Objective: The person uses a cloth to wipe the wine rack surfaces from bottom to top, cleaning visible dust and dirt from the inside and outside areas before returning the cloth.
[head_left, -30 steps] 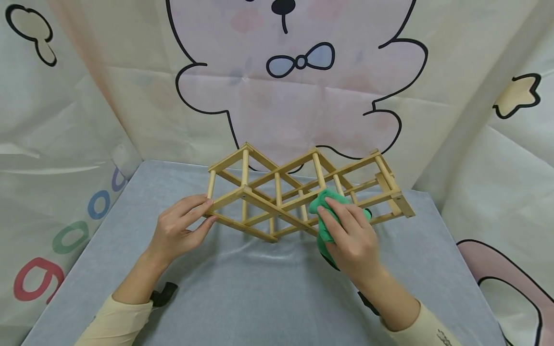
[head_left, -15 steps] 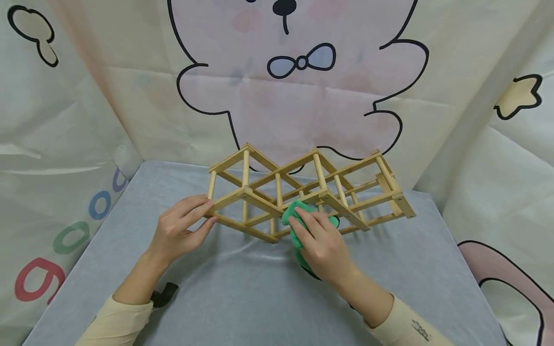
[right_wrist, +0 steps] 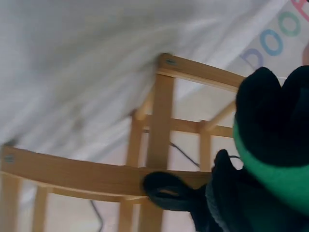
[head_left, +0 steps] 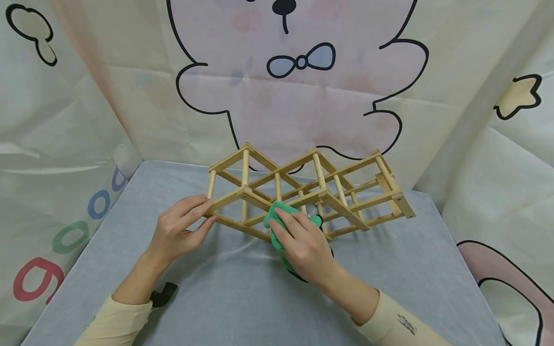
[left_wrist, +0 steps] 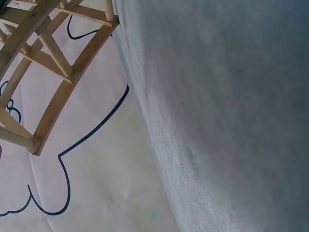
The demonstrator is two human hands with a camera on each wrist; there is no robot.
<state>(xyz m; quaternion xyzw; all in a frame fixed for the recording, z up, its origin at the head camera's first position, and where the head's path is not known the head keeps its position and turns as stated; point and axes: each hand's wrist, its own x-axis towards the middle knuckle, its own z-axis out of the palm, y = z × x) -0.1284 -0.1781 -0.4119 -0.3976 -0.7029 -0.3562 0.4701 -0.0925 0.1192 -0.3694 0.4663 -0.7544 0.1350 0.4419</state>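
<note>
A light wooden folding lattice rack (head_left: 345,210), made of crossed slats and round dowels, stands stretched out across the table in the head view. At its left end my left hand (head_left: 179,226) pinches a slat corner between thumb and fingers. My right hand (head_left: 305,247) grips a bunched green cloth (head_left: 272,218) with a black edge and presses it on the front slats left of the middle. The cloth and fingers cover part of those slats. Close up, the right wrist view has the green cloth (right_wrist: 277,179) with dark folds beside a slat (right_wrist: 96,175).
A grey-blue cloth covers the table (head_left: 259,307). Behind it hangs a pale curtain (head_left: 143,101) with cartoon prints, and similar sheets close off both sides. A black strap piece (head_left: 164,294) shows at the left wrist.
My right hand has slid the green cloth leftward along the front slats, from right of the middle to left of it. The left hand and the rack have stayed in place.
</note>
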